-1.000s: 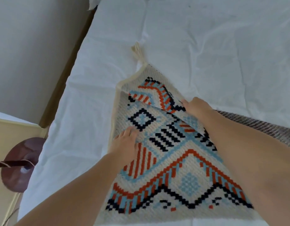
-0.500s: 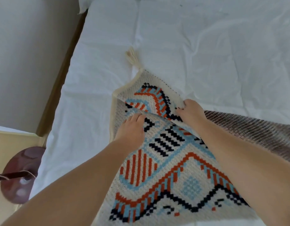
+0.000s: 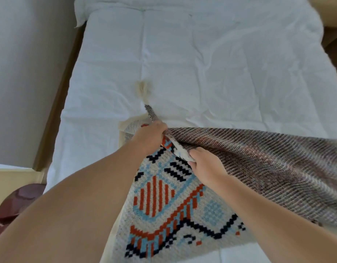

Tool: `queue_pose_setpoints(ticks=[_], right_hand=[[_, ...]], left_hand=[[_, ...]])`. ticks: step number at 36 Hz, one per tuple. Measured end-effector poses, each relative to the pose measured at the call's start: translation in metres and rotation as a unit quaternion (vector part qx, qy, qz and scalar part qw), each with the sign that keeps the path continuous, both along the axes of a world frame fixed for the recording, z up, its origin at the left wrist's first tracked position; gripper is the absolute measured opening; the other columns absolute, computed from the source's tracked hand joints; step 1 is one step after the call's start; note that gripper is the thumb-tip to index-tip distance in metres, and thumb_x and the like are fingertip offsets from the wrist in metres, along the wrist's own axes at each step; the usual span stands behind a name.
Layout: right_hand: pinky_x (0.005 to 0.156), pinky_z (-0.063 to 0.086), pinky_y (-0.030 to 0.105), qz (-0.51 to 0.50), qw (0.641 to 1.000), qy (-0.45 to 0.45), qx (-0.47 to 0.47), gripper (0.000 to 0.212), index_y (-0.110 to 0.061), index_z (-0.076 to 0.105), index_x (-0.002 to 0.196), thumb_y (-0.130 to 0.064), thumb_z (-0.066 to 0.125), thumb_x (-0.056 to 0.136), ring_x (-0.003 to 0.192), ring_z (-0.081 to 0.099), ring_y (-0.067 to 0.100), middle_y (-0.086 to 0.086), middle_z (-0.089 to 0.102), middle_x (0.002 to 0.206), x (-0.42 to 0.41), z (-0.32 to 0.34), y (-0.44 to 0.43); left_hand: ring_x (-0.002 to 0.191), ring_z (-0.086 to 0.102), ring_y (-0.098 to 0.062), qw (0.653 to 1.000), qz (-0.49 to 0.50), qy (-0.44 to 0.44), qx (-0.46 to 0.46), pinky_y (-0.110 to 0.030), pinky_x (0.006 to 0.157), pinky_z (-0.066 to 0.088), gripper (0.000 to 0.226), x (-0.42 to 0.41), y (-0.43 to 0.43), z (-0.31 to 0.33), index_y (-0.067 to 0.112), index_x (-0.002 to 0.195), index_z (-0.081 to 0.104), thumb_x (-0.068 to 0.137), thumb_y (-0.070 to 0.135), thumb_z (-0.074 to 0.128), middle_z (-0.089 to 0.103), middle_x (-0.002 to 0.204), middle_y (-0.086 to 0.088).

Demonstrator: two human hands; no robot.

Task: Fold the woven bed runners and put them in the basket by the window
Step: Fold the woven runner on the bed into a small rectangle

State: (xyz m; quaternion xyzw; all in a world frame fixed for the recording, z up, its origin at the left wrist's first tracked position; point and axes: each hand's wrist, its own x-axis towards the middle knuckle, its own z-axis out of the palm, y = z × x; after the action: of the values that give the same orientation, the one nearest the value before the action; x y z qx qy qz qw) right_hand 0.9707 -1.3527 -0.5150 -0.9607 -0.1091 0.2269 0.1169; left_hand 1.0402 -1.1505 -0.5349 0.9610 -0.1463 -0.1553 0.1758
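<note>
A woven bed runner (image 3: 163, 202) with red, blue and black patterns lies on the white bed (image 3: 201, 63). Its right part is turned over, showing a grey-brown striped underside (image 3: 268, 168). A cream tassel (image 3: 144, 89) sticks out at its far corner. My left hand (image 3: 149, 136) grips the folded edge near that corner. My right hand (image 3: 207, 166) pinches the same edge a little nearer to me. No basket is in view.
A light wall (image 3: 27, 73) runs along the bed's left side, with a brown floor strip (image 3: 57, 103) between them. A dark reddish round object (image 3: 14, 204) sits at the lower left beside a cream surface (image 3: 10, 179).
Both hands went from lying flat on the runner to gripping its folded edge. The turned-over part has been pulled up, exposing much more of the striped underside. The view tilted up the bed.
</note>
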Motion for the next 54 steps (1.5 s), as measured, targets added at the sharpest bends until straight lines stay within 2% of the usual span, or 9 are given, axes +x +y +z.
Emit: queue_pose_setpoints(ticks=[3, 5, 8, 11, 20, 34, 41, 49, 54], right_hand=[[0.063, 0.044, 0.034, -0.029, 0.999, 0.02, -0.026, 0.013, -0.017, 0.047, 0.087, -0.023, 0.05, 0.098, 0.072, 0.051, 0.016, -0.003, 0.051, 0.083, -0.008, 0.0, -0.004], [0.062, 0.045, 0.036, -0.038, 0.998, 0.031, -0.036, 0.012, -0.015, 0.049, 0.086, -0.02, 0.048, 0.098, 0.07, 0.053, 0.018, -0.001, 0.053, 0.079, -0.014, -0.001, -0.006], [0.058, 0.043, 0.034, -0.027, 0.998, 0.03, -0.049, 0.016, -0.015, 0.049, 0.082, -0.011, 0.046, 0.097, 0.068, 0.053, 0.017, 0.0, 0.052, 0.079, -0.025, -0.002, -0.008], [0.054, 0.04, 0.028, -0.002, 0.998, 0.021, -0.056, 0.026, -0.018, 0.043, 0.074, -0.004, 0.046, 0.097, 0.063, 0.05, 0.014, -0.004, 0.045, 0.078, -0.037, 0.0, -0.01], [0.06, 0.047, 0.031, 0.174, 0.982, 0.01, -0.079, 0.029, -0.013, 0.056, 0.116, 0.002, 0.043, 0.094, 0.077, 0.055, 0.02, 0.002, 0.051, 0.108, -0.079, 0.023, -0.018], [0.062, 0.043, 0.033, 0.323, 0.944, -0.016, -0.07, 0.027, -0.016, 0.053, 0.112, -0.002, 0.047, 0.09, 0.087, 0.058, 0.024, 0.002, 0.047, 0.105, -0.177, 0.033, -0.047], [0.083, 0.044, 0.036, 0.359, 0.928, -0.046, -0.093, 0.037, -0.015, 0.048, 0.126, -0.006, 0.044, 0.091, 0.105, 0.053, 0.027, 0.008, 0.05, 0.119, -0.204, -0.024, -0.049], [0.097, 0.045, 0.047, 0.247, 0.963, -0.075, -0.078, 0.056, -0.013, 0.053, 0.127, -0.014, 0.074, 0.076, 0.114, 0.054, 0.034, 0.015, 0.054, 0.124, -0.229, -0.055, -0.115], [0.107, 0.035, 0.04, 0.137, 0.985, -0.053, -0.088, 0.044, -0.015, 0.041, 0.141, -0.02, 0.047, 0.098, 0.129, 0.04, 0.028, 0.009, 0.043, 0.14, -0.226, -0.044, -0.18]], left_hand=[[0.067, 0.053, -0.014, 0.999, 0.038, -0.001, -0.022, -0.029, 0.057, 0.042, 0.013, -0.015, 0.006, 0.004, 0.016, 0.09, 0.048, 0.099, 0.024, 0.044, 0.053, 0.084, -0.002], [0.074, 0.053, -0.018, 0.998, 0.059, 0.02, -0.009, -0.037, 0.064, 0.046, 0.004, -0.028, 0.014, 0.008, 0.014, 0.098, 0.051, 0.096, 0.014, 0.047, 0.053, 0.087, -0.002], [0.083, 0.054, -0.022, 0.995, 0.081, 0.037, 0.042, -0.041, 0.074, 0.049, 0.023, -0.053, 0.032, 0.011, 0.011, 0.101, 0.059, 0.09, -0.002, 0.045, 0.051, 0.096, -0.003], [0.08, 0.053, -0.023, 0.992, 0.108, 0.048, 0.037, -0.039, 0.075, 0.047, 0.014, -0.085, 0.045, 0.016, 0.01, 0.103, 0.055, 0.097, 0.009, 0.043, 0.049, 0.102, -0.006], [0.092, 0.052, -0.031, 0.967, 0.245, 0.046, 0.047, -0.045, 0.08, 0.048, 0.016, -0.195, 0.044, 0.024, 0.009, 0.107, 0.05, 0.099, 0.016, 0.038, 0.043, 0.114, -0.013], [0.123, 0.038, -0.044, 0.908, 0.394, 0.113, 0.086, -0.05, 0.099, 0.037, 0.009, -0.358, -0.011, 0.019, 0.007, 0.103, 0.041, 0.094, 0.003, 0.04, 0.032, 0.138, -0.025], [0.124, 0.036, -0.047, 0.912, 0.382, 0.123, 0.086, -0.052, 0.1, 0.036, 0.007, -0.379, -0.011, -0.031, 0.013, 0.094, 0.033, 0.097, 0.007, 0.036, 0.026, 0.142, -0.031], [0.14, -0.005, -0.05, 0.885, 0.354, 0.198, 0.228, -0.069, 0.109, 0.008, 0.051, -0.371, -0.051, -0.044, 0.024, 0.136, 0.029, 0.088, 0.015, 0.044, -0.009, 0.157, -0.018], [0.14, -0.011, -0.051, 0.893, 0.325, 0.214, 0.226, -0.069, 0.108, 0.01, 0.07, -0.339, -0.104, -0.025, 0.022, 0.148, 0.01, 0.088, 0.025, 0.046, -0.017, 0.156, -0.019]])
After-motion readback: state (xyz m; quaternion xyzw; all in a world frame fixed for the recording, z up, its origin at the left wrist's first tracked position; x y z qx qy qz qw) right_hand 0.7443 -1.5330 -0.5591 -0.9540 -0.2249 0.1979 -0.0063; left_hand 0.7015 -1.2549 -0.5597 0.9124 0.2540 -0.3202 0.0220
